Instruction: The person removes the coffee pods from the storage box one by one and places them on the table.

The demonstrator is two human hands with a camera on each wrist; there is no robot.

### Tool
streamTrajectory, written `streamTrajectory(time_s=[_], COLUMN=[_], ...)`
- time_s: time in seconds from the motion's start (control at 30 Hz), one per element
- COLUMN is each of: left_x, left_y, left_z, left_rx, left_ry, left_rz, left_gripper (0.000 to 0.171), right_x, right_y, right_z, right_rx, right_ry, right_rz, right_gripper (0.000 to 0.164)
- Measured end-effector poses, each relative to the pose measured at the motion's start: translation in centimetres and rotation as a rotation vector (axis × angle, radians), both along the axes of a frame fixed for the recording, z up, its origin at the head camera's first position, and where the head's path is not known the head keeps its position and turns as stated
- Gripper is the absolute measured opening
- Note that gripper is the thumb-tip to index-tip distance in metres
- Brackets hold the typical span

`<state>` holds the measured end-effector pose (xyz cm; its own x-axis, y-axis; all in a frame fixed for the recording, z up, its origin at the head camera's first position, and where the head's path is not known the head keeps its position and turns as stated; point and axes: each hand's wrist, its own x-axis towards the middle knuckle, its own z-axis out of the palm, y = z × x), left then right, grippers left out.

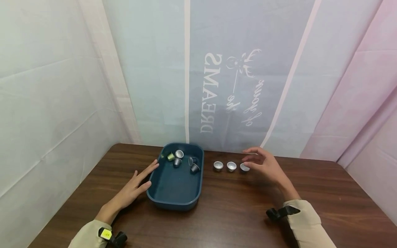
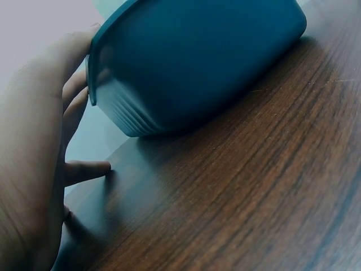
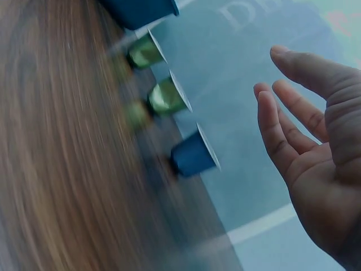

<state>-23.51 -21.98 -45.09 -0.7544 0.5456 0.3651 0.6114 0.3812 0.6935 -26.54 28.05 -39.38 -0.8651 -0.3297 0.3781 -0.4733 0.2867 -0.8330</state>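
A deep blue plastic bin [image 1: 175, 205] holds several coffee capsules, among them a small green one [image 1: 171, 157] and a dark one [image 1: 194, 168]. At its left rim lies my left hand [image 1: 131, 189], with its fingers extended and touching the edge. Right of the bin, three coffee capsules stand in a row, foil lids up: a green one [image 3: 146, 52], another green one [image 3: 167, 97] and a blue one [image 3: 194, 154]. Over the blue capsule at the row's right end hovers my right hand [image 1: 266, 167], fingers loosely bent, thumb apart from them, holding nothing.
Everything stands on a dark brown wooden table [image 1: 242, 213]. A printed cloth [image 1: 161, 69] hangs right behind the table's back edge, and pale cloth [image 1: 56, 86] closes off the left side. Both wrists wear black straps.
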Motion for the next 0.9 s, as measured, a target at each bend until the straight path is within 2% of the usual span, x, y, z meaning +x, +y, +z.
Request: streamTrajectory(time_s=[0.27,0.5,0.6,0.67,0.9], left_x=[0.0,0.2,0.2,0.2,0.2], left_y=[0.0,0.0,0.1,0.0,0.1], left_z=[0.0,-0.3,-0.2,-0.1,-0.1], left_rx=[-0.004,0.005,0.008,0.01,0.006], left_ry=[0.004,0.008,0.013,0.017,0.018], left_rz=[-0.003,-0.012,-0.007,-0.003,-0.006], left_gripper=[0.057,0.057,0.057,0.057,0.057], right_x=[-0.4,0.2,-0.1,-0.6,-3.6], right_y=[-3.4,-7.7,-9.3,-10.2,-12.4], right_z=[1.4,5.4,6.3,6.2,4.0], right_rx=[0.002,0.06,0.098,0.131,0.211], right_ry=[0.01,0.065,0.089,0.1,0.067], right_rz=[0.103,0.209,0.235,0.242,0.273], right_gripper=[0.04,0.038,0.036,0.037,0.036])
